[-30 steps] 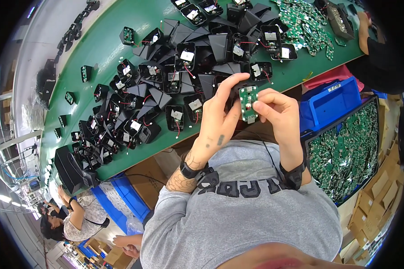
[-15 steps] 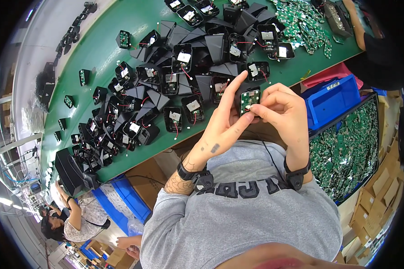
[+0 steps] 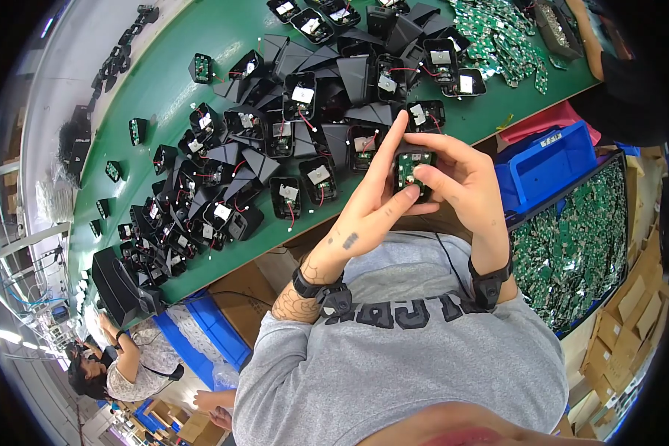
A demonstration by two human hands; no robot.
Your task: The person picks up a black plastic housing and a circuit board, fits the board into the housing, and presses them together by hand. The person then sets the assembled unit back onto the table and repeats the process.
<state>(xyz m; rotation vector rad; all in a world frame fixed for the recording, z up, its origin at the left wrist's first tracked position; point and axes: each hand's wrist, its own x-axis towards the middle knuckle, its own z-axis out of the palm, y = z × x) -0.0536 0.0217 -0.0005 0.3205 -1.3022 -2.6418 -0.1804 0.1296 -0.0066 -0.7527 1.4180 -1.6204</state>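
Observation:
Between my two hands, just off the table's near edge, is a small black housing with a green circuit board (image 3: 406, 169) in its open face. My left hand (image 3: 373, 199) cradles it from the left, thumb on its lower edge and index finger stretched out past it. From the right, my right hand (image 3: 461, 178) wraps round it, with the thumb pressed on the board's face. The underside of the housing is hidden by my fingers. Beyond my fingertips lies an open black housing (image 3: 427, 117) with a white block inside.
Many black housings with red wires (image 3: 302, 95) are piled across the green table (image 3: 172, 97). Loose circuit boards (image 3: 498, 41) lie heaped at the far right. On the right are a blue bin (image 3: 546, 171) and a tray of green boards (image 3: 572, 245). Other people work at left and far right.
My right fingers have spread and closed round the housing's far side, and the thumb has moved onto the board's face. The left hand has barely moved.

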